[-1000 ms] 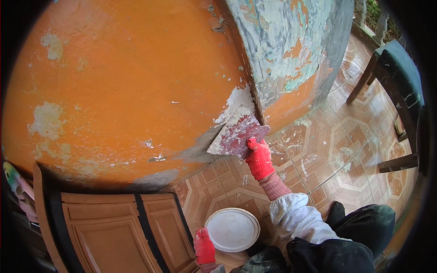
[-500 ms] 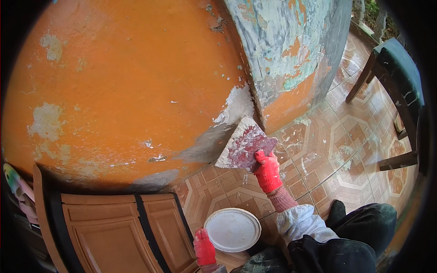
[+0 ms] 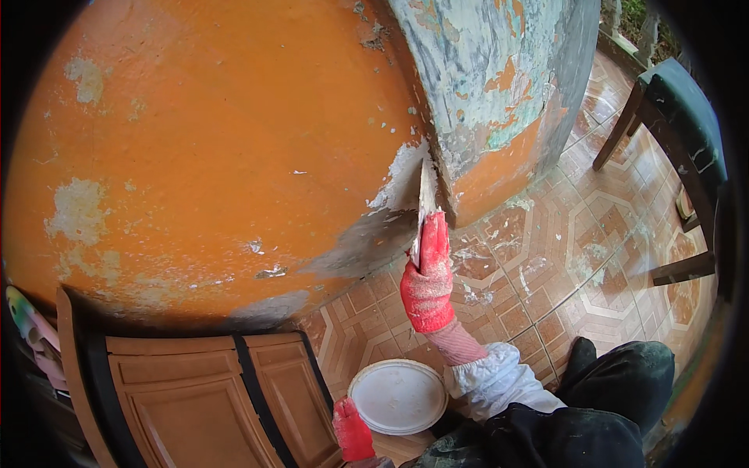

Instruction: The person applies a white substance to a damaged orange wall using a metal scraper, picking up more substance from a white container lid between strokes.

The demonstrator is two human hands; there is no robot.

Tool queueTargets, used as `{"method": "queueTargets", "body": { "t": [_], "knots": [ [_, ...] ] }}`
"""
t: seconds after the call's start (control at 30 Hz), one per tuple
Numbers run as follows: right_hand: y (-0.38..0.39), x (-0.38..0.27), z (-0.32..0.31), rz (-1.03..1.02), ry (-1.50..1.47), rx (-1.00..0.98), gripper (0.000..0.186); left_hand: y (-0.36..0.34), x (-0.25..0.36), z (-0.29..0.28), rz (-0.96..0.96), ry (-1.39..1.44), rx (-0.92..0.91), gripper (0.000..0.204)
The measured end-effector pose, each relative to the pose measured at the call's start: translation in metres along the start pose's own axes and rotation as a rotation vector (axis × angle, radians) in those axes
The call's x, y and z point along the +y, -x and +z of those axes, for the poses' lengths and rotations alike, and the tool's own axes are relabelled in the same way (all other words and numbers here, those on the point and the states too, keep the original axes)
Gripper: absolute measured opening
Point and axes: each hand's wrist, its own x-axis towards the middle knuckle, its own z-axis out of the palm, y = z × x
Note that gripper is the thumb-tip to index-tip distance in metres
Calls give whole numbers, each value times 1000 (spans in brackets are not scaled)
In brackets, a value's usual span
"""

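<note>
My right hand [image 3: 429,288], in a red work glove, is closed on a wide putty knife [image 3: 427,191]. The knife's blade is turned nearly edge-on and reaches up to a pale bare patch [image 3: 402,173] low on the orange wall, beside the corner. White residue coats the blade, and my hand hides its handle. At the lower middle, my left hand [image 3: 353,430], also in a red glove, grips the rim of a round white tub [image 3: 398,398] with whitish smears in it.
A brown panelled cabinet [image 3: 183,398] stands at the lower left against the orange wall [image 3: 234,140]. Right of the corner is a peeling grey-blue wall [image 3: 488,70]. A dark chair [image 3: 686,117] stands at the right on patterned floor tiles [image 3: 577,226] spotted with white.
My right hand has moved left and a little up, turning the putty knife from face-on to edge-on against the pale patch. My left hand stays at the tub's rim.
</note>
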Motion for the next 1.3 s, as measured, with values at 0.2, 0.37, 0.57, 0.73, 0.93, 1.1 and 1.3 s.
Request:
{"method": "queueTargets", "body": {
  "t": [0.2, 0.37, 0.57, 0.73, 0.93, 1.1, 1.3],
  "knots": [
    [2, 6, 52, -63, 222, -43, 61, 8, -1, -4, -33, 47, 57, 34],
    [17, 12, 44, -76, 322, -180, 59, 7, 4, -4, -28, -55, 27, 30],
    [41, 8, 11, -120, 109, -109, 66, 11, 6, -14, -35, -96, -47, 31],
    [7, 15, 17, -105, 126, 24, 66, 9, -18, -14, -14, -48, 68, 36],
    [19, 25, 39, -142, 332, -117, 64, 6, -50, -14, -36, 96, 101, 34],
    [48, 19, 10, -86, 85, -72, 69, 12, -39, -18, 50, -194, 94, 51],
    [-8, -4, 14, 42, 35, 88, 67, 6, -38, -20, 47, -76, 88, 34]
  ]
}}
